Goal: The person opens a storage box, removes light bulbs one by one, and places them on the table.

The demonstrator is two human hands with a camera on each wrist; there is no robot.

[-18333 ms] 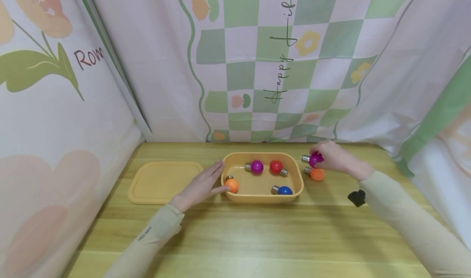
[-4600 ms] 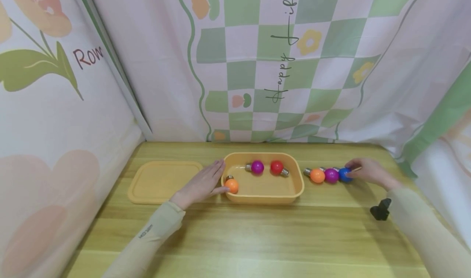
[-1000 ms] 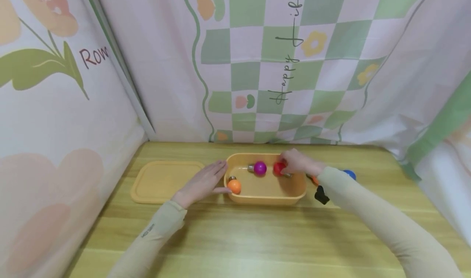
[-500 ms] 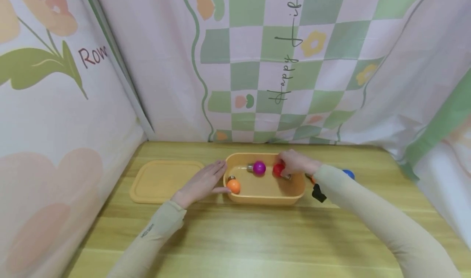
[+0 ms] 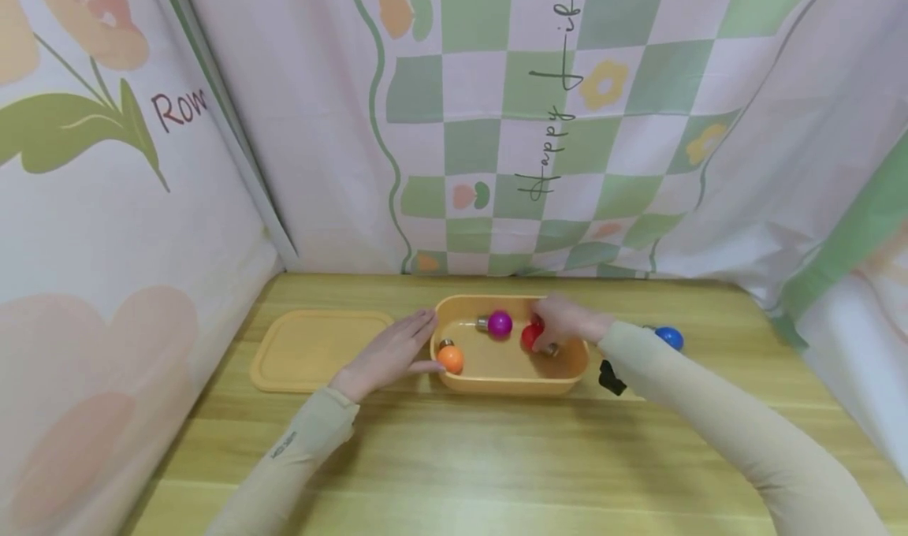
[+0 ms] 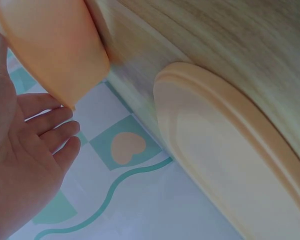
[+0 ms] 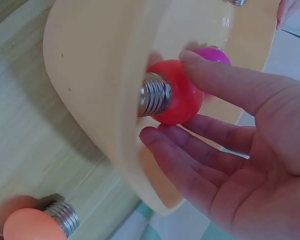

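Pinching the red bulb (image 5: 530,337) between thumb and fingertips, your right hand (image 5: 563,320) is bent inside the right part of the yellow box (image 5: 511,384). The bulb's metal base points toward the box's right end; whether the bulb is clear of the box floor cannot be told. Your left hand (image 5: 386,355) has its fingers extended and relaxed, with fingertips and thumb touching the box's left end, and grasps nothing. Also inside the box, the purple bulb (image 5: 500,324) lies just left of the red bulb, and an orange bulb (image 5: 450,359) sits in the near left corner. To the left, the flat lid (image 5: 312,352) lies on the wooden table (image 5: 496,457). To the right, the table carries a second orange bulb (image 7: 32,225) and a blue bulb (image 5: 669,339), the latter partly behind your right sleeve (image 5: 681,386).
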